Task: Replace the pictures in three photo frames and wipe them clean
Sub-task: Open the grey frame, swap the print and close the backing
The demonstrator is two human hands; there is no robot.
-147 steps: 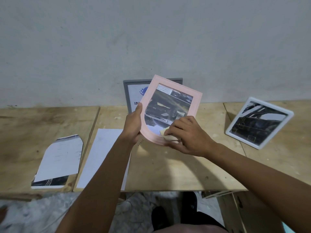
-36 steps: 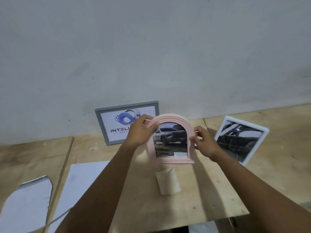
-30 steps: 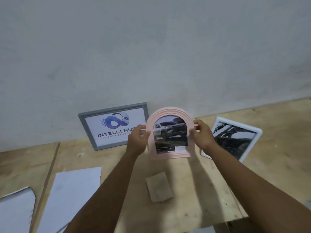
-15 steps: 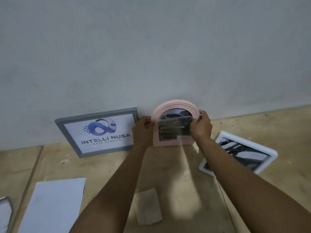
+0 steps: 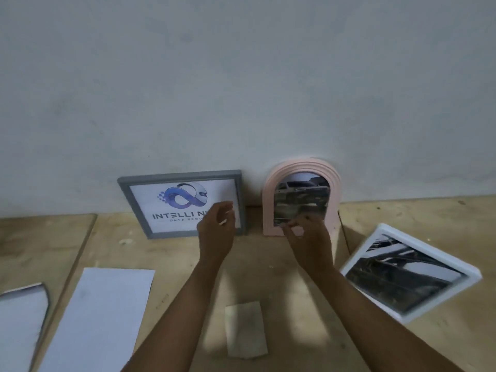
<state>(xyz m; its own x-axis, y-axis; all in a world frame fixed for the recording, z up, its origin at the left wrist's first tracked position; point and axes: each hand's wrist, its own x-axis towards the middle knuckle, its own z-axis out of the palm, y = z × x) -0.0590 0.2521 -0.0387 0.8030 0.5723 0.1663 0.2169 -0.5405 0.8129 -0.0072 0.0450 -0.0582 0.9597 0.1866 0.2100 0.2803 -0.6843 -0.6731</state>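
Two hands, L (image 5: 216, 232) & R (image 5: 308, 244), fingers loosely curled w/ nothing held, hover just in front of the pink frame (image 5: 269, 200) leaning on the wall (image 5: 241, 89) at far centre, right of the grey frame (image 5: 174, 200); risk: a fingertip nudge at its base could slide it flat or smudge its glass.

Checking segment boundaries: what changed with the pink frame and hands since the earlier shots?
The pink frame went from being wiped in hand to standing against the wall, right of the grey frame. The cloth was put down on the table. The left hand let go; the right hand looks released, fingers near its lower edge. Grey frame, white frame and papers stayed put.
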